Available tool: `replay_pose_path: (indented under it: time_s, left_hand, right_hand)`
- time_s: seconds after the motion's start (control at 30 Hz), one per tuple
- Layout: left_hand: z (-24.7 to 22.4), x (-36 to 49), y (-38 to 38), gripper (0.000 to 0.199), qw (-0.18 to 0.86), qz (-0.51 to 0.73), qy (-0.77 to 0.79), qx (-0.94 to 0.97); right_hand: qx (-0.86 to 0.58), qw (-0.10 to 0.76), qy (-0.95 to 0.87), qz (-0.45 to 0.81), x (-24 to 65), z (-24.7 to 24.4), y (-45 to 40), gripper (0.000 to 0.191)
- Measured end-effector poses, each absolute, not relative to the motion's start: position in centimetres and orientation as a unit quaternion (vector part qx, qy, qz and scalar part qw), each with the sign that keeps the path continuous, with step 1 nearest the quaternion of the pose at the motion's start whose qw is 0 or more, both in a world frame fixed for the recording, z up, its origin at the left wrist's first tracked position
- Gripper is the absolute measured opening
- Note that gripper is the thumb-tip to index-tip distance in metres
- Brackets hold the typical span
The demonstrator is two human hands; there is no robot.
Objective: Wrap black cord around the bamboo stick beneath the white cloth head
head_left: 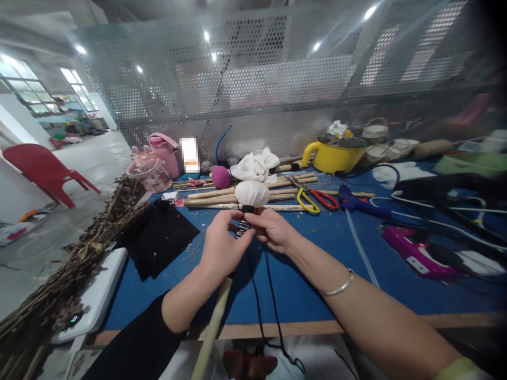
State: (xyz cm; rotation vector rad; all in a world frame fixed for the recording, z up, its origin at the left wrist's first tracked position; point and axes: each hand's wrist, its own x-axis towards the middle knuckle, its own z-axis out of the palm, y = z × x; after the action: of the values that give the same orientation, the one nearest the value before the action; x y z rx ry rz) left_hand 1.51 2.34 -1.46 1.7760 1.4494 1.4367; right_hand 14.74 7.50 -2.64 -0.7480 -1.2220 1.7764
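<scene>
My left hand (pixel 224 240) is closed round a pale wooden stick (pixel 216 322) that slants down toward my lap. A round white cloth bundle (pixel 252 193) tops the stick, and black cord (pixel 244 227) is wound about the neck below it. At that neck, the fingertips of my right hand (pixel 273 229) pinch the cord. Two dark strands hang from near my right fingers over the table edge, ending in a loop. My palms hide part of the wrapped section.
Wooden sticks (pixel 214 200), scissors with red and yellow handles (pixel 309 200) and a blue glue gun (pixel 356 203) lie beyond my hands. Black cloth (pixel 158 240) and dried stems (pixel 79 253) are at left. A yellow pot (pixel 336 154) and magenta power strip (pixel 415 250) stand right.
</scene>
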Motion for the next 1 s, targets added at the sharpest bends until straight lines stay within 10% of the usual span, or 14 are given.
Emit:
replay_pose_path:
  time_s: [0.5,1.0]
  left_hand:
    - [-0.5,0.9,2.9,0.041,0.406,0.582,0.486,0.510]
    - [-0.9,0.7,3.1,0.040,0.364,0.585,0.507,0.518]
  right_hand:
    - [-0.304,0.453,-0.451,0.706,15.6,-1.2,7.1,0.034]
    - [-0.293,0.464,-0.472,0.690,15.5,-1.3,6.8,0.031]
